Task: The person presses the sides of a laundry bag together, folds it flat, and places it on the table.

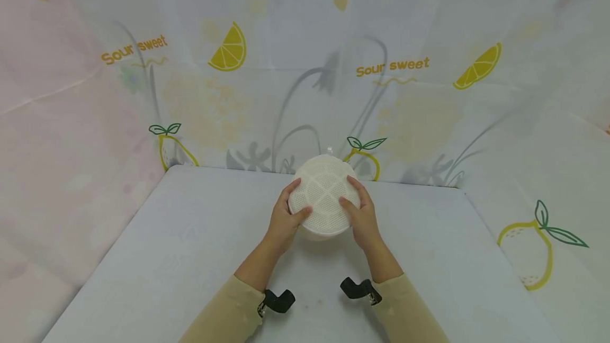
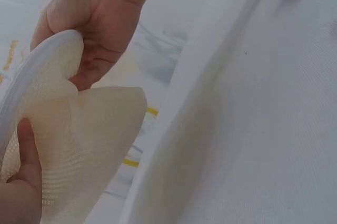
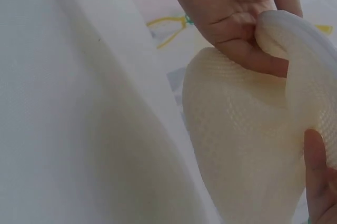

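Observation:
A round cream mesh laundry bag (image 1: 324, 192) with a pale rim is held up in both hands above the table. My left hand (image 1: 284, 218) grips its left edge, the thumb lying on the mesh face. On the opposite edge my right hand (image 1: 364, 218) has the same kind of grip. In the left wrist view, the bag (image 2: 100, 124) shows a folded, cupped side, with the right hand (image 2: 95, 18) at its far edge. Across in the right wrist view, the bag (image 3: 237, 129) sags below the left hand (image 3: 237, 18). Most fingertips behind the bag are hidden.
The white tabletop (image 1: 200, 237) stretches out under the hands. A printed cloth (image 1: 295, 41) with lemons hangs behind it and along both sides. Black wrist mounts (image 1: 280, 301) stick out from the sleeves.

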Tool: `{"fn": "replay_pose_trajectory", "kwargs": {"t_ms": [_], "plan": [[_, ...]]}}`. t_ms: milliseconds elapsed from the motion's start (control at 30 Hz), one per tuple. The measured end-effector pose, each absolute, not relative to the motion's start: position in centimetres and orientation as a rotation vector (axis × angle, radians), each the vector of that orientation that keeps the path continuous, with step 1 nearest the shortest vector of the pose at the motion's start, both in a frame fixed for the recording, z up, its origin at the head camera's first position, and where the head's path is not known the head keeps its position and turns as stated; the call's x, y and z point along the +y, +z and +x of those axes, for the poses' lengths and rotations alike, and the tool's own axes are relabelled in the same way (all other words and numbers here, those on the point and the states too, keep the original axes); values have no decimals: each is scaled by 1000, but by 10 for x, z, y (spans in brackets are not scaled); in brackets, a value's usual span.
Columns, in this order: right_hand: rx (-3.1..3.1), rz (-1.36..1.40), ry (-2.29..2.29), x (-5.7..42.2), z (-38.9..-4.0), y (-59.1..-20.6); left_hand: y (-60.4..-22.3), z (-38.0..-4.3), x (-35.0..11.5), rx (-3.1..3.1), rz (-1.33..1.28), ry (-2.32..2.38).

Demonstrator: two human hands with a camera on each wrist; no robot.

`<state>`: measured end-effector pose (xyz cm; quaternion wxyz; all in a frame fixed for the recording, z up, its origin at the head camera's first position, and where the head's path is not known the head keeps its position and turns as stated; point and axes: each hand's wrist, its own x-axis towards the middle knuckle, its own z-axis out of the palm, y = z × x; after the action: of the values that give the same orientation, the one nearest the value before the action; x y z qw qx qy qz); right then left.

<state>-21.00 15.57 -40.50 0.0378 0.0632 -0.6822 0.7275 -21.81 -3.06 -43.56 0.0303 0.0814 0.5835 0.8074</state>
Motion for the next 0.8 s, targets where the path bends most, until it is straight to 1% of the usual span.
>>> {"fn": "replay_pose_trajectory", "kwargs": {"t_ms": [100,233,367,567,800], "plan": [[-2086,182,2230,155,-210,-406,-436,-219,-31,1855,241,2454],[-2047,174,2247,154,-210,-406,-440,-219,-31,1927,293,2411],[-1965,188,2305,156,-215,-413,-443,-219,-32,1982,373,2373],[-1871,224,2371,158,-221,-423,-443,-220,-35,2081,410,2281],[-1850,212,2385,157,-222,-427,-423,-209,-39,2256,427,2100]]}}
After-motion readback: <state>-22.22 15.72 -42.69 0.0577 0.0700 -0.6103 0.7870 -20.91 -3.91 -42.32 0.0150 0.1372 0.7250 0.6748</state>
